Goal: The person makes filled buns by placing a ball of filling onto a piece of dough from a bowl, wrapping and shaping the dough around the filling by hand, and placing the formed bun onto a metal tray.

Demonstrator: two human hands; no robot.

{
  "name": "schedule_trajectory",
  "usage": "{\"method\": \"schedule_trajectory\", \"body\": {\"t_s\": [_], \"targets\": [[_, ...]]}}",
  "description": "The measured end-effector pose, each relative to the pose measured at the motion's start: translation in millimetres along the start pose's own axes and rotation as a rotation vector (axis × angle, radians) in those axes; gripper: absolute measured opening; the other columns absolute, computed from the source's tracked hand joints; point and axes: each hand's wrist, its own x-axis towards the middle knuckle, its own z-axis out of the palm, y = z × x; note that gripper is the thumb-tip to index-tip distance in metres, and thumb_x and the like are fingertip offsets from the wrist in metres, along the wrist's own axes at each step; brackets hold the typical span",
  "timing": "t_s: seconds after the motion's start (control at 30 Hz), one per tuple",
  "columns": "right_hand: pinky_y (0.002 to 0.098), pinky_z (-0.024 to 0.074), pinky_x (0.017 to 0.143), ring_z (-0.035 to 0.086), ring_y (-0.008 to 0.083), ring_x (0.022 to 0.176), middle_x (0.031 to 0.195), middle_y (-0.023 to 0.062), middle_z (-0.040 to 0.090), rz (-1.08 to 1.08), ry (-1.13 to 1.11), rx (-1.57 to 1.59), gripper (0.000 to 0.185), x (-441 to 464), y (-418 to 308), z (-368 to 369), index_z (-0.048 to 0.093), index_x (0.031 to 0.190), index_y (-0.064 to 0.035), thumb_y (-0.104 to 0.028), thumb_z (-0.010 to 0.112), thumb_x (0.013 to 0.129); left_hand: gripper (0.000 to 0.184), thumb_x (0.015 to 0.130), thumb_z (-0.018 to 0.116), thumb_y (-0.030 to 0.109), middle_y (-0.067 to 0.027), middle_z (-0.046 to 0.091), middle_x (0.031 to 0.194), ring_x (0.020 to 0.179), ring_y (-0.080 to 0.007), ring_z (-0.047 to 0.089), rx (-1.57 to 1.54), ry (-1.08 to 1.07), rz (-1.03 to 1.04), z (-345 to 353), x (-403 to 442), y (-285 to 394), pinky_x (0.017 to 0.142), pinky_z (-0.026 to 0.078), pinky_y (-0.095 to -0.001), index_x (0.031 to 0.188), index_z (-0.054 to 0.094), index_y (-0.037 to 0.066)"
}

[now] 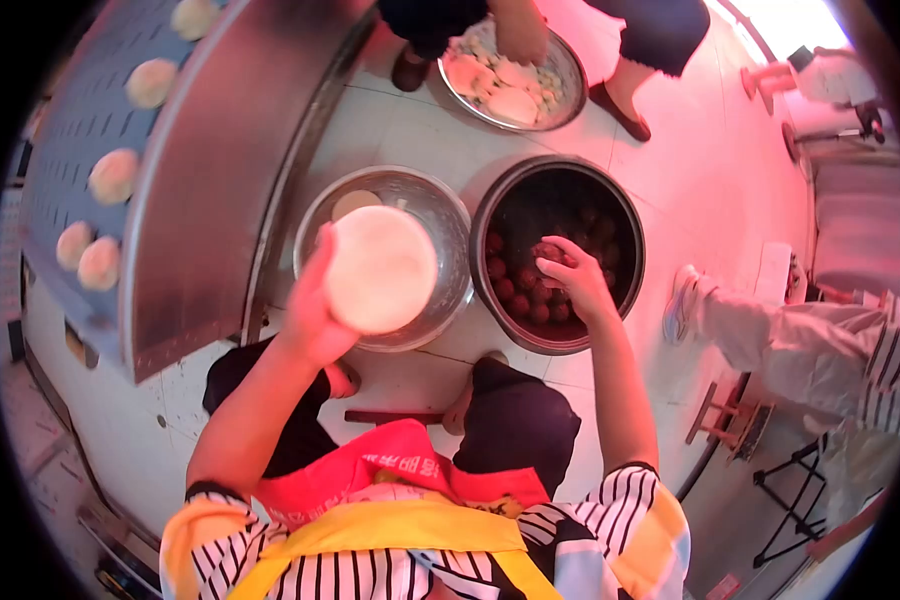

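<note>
A round, pale dough disc lies in my left hand, held over the metal bowl. Another pale disc shows inside that bowl, partly covered by the one I hold. My right hand reaches over the dark round pot, its fingers closed around a dark red filling ball. Several similar balls lie at the bottom of the pot. The two hands are apart, one above each vessel.
Across from me, another person's hand is over a bowl of dough discs and small pieces. On the left, a metal-sided conveyor carries several dough balls. Someone's leg and a small wooden stool are at the right.
</note>
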Motion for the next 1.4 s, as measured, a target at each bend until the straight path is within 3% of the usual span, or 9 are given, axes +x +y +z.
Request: {"method": "schedule_trajectory", "body": {"t_s": [0.23,0.37,0.5,0.8,0.9,0.97,1.03,1.13,1.4], "targets": [[0.0288,0.0481,0.076,0.061,0.0172,0.086,0.093,0.0113,0.065,-0.402,-0.295,-0.530,0.046,-121.1,-153.9,91.6,0.060,0.118,-0.0062,-0.015,0.071,0.074,0.063,0.096,0.036,0.056,-0.0118,0.050,0.133,0.122,-0.0275,0.049,-0.186,-0.298,-0.172,18.8,-5.1,-35.0,0.104,0.039,-0.0448,0.131,0.044,0.005],[0.0405,0.0448,0.085,0.057,0.0358,0.094,0.095,0.0202,0.058,-0.655,-0.203,-1.109,0.050,-156.1,-158.8,143.8,0.057,0.115,-0.0064,-0.022,0.072,0.070,0.069,0.095,0.026,0.061,-0.0114,0.048,0.134,0.123,-0.0270,0.048,-0.148,-0.500,-0.094,34.9,-41.4,-44.9,0.105,0.038,-0.0437,0.133,0.042,0.006],[0.0386,0.0469,0.084,0.059,0.0342,0.094,0.102,0.0198,0.060,-0.658,-0.147,-0.918,0.061,-196.5,-160.4,158.0,0.050,0.125,-0.0018,-0.012,0.073,0.069,0.067,0.095,0.031,0.059,-0.0111,0.050,0.131,0.123,-0.0263,0.048,-0.262,-0.601,-0.067,27.0,-73.6,-43.9,0.105,0.038,-0.0437,0.134,0.041,0.006],[0.0319,0.0496,0.087,0.064,0.0210,0.101,0.114,0.0178,0.063,-0.795,-0.133,-0.718,0.058,-239.0,-141.1,172.0,0.048,0.129,0.0004,-0.003,0.068,0.074,0.049,0.086,0.062,0.006,-0.0123,0.052,0.126,0.117,-0.0246,0.053,-0.166,-0.634,0.080,22.6,-127.0,-42.6,0.101,0.045,-0.0409,0.131,0.042,0.004],[0.0302,0.0502,0.085,0.064,0.0173,0.099,0.109,0.0138,0.065,-0.771,-0.049,-0.368,0.045,-238.0,-134.6,163.1,0.054,0.122,0.0018,-0.004,0.067,0.079,0.046,0.087,0.061,0.006,-0.0116,0.054,0.123,0.115,-0.0237,0.055,-0.118,-0.596,0.092,20.3,-133.9,-45.6,0.099,0.046,-0.0405,0.129,0.044,0.005],[0.0207,0.0460,0.058,0.059,0.0080,0.067,0.080,0.0039,0.065,-0.498,0.095,-0.280,0.016,-232.6,-136.2,149.1,0.065,0.097,0.0012,-0.011,0.063,0.087,0.046,0.086,0.063,0.011,-0.0105,0.055,0.122,0.112,-0.0235,0.056,-0.104,-0.507,0.071,18.4,-144.3,-46.5,0.096,0.048,-0.0392,0.128,0.045,0.005],[0.0183,0.0389,0.049,0.053,0.0052,0.058,0.074,0.0031,0.062,-0.346,-0.030,-0.206,0.015,-223.8,-131.5,141.4,0.065,0.094,0.0016,-0.012,0.063,0.088,0.045,0.087,0.064,0.015,-0.0099,0.056,0.120,0.110,-0.0229,0.058,-0.089,-0.464,0.049,17.3,-152.3,-49.2,0.094,0.049,-0.0384,0.127,0.046,0.006],[0.0188,0.0418,0.048,0.056,0.0070,0.058,0.074,0.0042,0.062,-0.164,-0.317,0.020,0.017,-213.6,-116.0,135.9,0.064,0.094,0.0036,-0.012,0.065,0.087,0.043,0.087,0.064,0.016,-0.0094,0.057,0.119,0.108,-0.0215,0.058,-0.033,-0.466,0.037,14.7,-156.3,-53.7,0.093,0.050,-0.0377,0.125,0.047,0.006],[0.0250,0.0512,0.055,0.060,0.0114,0.062,0.077,0.0043,0.062,-0.262,-0.354,0.045,0.011,-210.4,-98.3,144.0,0.061,0.090,0.0020,-0.009,0.064,0.088,0.039,0.089,0.061,0.013,-0.0072,0.059,0.115,0.105,-0.0175,0.059,0.154,-0.408,0.104,8.1,-161.2,-65.2,0.091,0.050,-0.0342,0.125,0.049,0.005]]}}
